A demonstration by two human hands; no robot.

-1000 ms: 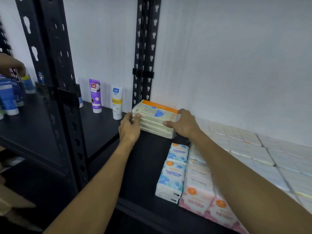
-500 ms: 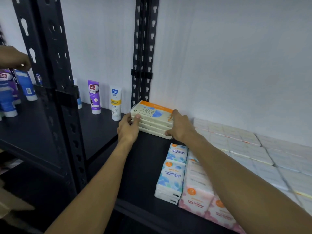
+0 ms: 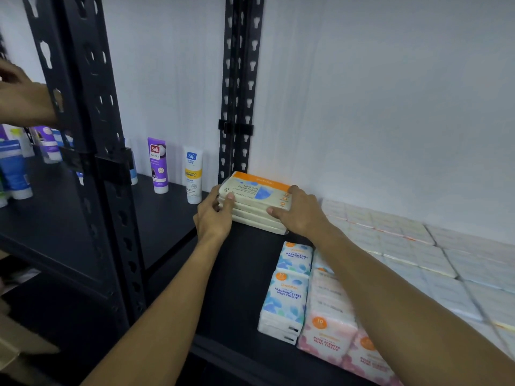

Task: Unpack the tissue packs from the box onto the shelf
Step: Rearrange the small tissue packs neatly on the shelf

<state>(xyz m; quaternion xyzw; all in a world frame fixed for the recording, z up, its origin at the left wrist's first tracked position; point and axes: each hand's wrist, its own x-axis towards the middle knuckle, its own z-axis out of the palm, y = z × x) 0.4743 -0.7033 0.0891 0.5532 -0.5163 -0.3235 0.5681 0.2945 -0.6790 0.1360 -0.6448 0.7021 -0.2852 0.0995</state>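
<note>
Two hands: both are on one stack of tissue packs [image 3: 255, 203] at the back of the black shelf [image 3: 239, 277], close to the white wall [image 3: 376, 107].
Far left of the grip: another person's hand [image 3: 23, 100] reaches in at the frame edge above a cluster of blue and purple tubes [image 3: 16, 168]; what it holds, if anything, is not clear.
Left of the grip: a black slotted upright [image 3: 92, 151] stands in front, and beyond it a purple Safi tube [image 3: 157, 165] and a white Safi tube [image 3: 193, 178] stand upright, just apart from each other, on the neighbouring shelf board.
Behind the grip: a second black upright [image 3: 240, 87] rises against the wall, right at the stack's back left corner.
Left hand [image 3: 213, 215]: its thumb lies over the top pack's near left corner and its fingers curl round the stack's left end, clasping it.
Stack: cream packs lying flat one on another, the top one with an orange band and blue print; it rests on the shelf.
Right hand [image 3: 299, 211]: it clasps the stack's right end, thumb on the front edge, fingers over the top.
Nearer than the grip: blue-patterned mini tissue packs [image 3: 288, 296] lie in a row toward the shelf's front edge, touching pink rose-scented packs [image 3: 328, 332] on their right.
Right of the grip: pale flat packs [image 3: 418, 246] cover the shelf in rows, blurred.
</note>
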